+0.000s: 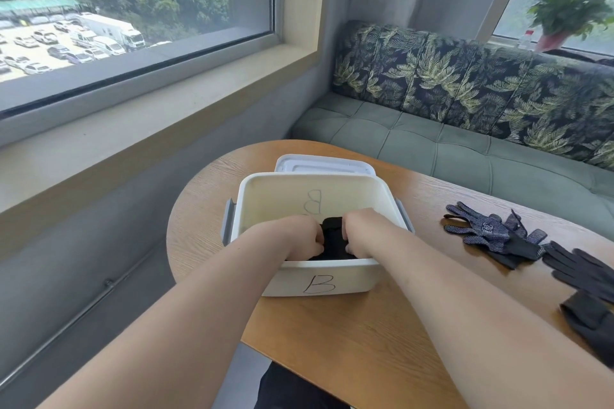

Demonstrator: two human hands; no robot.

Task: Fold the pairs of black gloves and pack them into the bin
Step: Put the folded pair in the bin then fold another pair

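Left hand (307, 238) and right hand (358, 236) are down in the bin (352, 279), fingers clenched on the folded black gloves (333, 239), probably so the fold holds. More gloves (491, 236) wait on the desk (332, 335), right side.

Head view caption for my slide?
Left hand and right hand grip folded black gloves inside the white plastic bin; more gloves on the wooden table.

Folded gloves (333, 237) mostly covered by left hand (300, 239), right hand (360, 237) (fingertips unseen); plain gloves (581, 271) cut off right.
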